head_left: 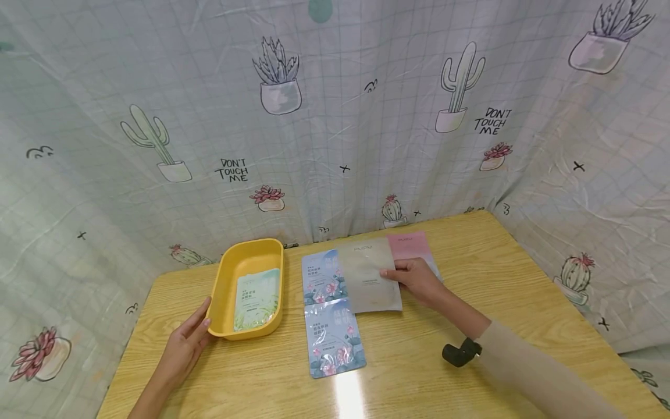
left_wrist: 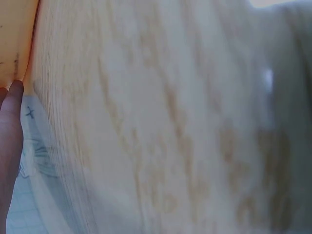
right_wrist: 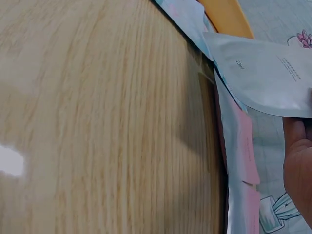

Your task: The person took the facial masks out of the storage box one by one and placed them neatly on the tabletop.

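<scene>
My left hand (head_left: 184, 348) holds the near left corner of a yellow plastic basin (head_left: 220, 291), thumb by the rim; the left wrist view catches only a fingertip against the basin (left_wrist: 17, 29). Inside lies a green-and-white sachet (head_left: 256, 299). My right hand (head_left: 419, 280) pinches the right edge of a cream mask sachet (head_left: 369, 285), raised at a tilt in the right wrist view. That sachet overlaps a blue lotus-print sachet (head_left: 320, 276) and a pink sachet (head_left: 408, 245). Another blue lotus-print sachet (head_left: 335, 340) lies nearer. The right fingertips are partly cut off in the right wrist view.
Everything stands on a wood-grain table (head_left: 419, 372), with bright glare at its near edge. A cactus-print curtain (head_left: 340, 128) hangs behind and at both sides. A black device (head_left: 462, 352) is worn at the right wrist.
</scene>
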Tool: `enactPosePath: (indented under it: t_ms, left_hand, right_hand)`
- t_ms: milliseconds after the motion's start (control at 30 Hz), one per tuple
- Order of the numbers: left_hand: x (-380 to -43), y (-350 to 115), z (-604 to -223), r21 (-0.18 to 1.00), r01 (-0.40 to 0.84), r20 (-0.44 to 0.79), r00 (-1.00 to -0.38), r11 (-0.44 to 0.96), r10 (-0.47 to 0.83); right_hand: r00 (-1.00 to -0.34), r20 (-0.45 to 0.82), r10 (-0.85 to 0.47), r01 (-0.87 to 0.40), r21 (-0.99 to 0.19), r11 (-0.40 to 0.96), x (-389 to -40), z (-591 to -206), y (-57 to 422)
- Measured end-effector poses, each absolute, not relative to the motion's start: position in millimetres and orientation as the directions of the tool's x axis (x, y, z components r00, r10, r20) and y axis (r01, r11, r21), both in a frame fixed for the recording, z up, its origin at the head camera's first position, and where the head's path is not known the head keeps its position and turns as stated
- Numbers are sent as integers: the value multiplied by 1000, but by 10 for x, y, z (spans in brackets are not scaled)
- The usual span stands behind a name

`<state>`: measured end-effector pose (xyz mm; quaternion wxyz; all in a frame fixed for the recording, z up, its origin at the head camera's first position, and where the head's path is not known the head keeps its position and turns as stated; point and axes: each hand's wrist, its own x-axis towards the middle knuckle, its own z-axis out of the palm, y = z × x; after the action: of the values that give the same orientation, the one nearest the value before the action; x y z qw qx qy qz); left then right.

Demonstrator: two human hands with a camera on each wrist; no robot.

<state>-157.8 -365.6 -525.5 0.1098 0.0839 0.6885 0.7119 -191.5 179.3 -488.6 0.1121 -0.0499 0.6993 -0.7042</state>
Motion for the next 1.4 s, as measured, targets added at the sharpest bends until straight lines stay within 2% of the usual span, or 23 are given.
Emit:
enactPosePath:
  t_ms: [233, 500, 800, 867, 967, 1067, 1133, 1233, 1400]
  left_hand:
    - [-1581, -3653, -5257, 999, -46, -39, -966, -22, 255]
    - [-1574, -3641, -5250, 999, -47, -41, -967, -20, 251]
    - [-1582, -3647, -5247, 998, -53, -45, -965, -25, 260]
    - [-1586, -3651, -5246, 998, -50, -41, -965, -25, 259]
    - [-1584, -3651, -5246, 999, -48, -41, -965, -20, 258]
    - [-1579, -3648, -5246, 999, -51, -46, -965, -11, 257]
    - [-1581, -3648, -5247, 999, -53, -49, -965, -6, 257]
    - [-1589, -3651, -5250, 999, -52, -48, -964, -10, 261]
    - [-1594, -3661, -5249, 999, -42, -37, -964, -15, 263]
  right_hand:
    - [-963, -107, -249, 115, -993, -16, -1864, -4955, 1888]
    - [-933, -246, -262, 252, -968, 14, -1669, -5015, 2022]
    - [-918, -300, -257, 309, -951, 8, -1387, -5190, 2116]
    - [-925, -295, -237, 289, -955, 62, -1372, -5202, 2096]
    - [-950, -247, -191, 194, -947, 258, -1375, -5187, 2054]
    - [-968, -189, -164, 91, -876, 474, -1381, -5157, 2012]
    - [-969, -178, -173, 55, -834, 550, -1382, -5139, 1995]
    - [-964, -190, -188, 52, -823, 566, -1379, -5119, 1985]
    - [-955, -224, -197, 98, -859, 503, -1363, -5075, 2003]
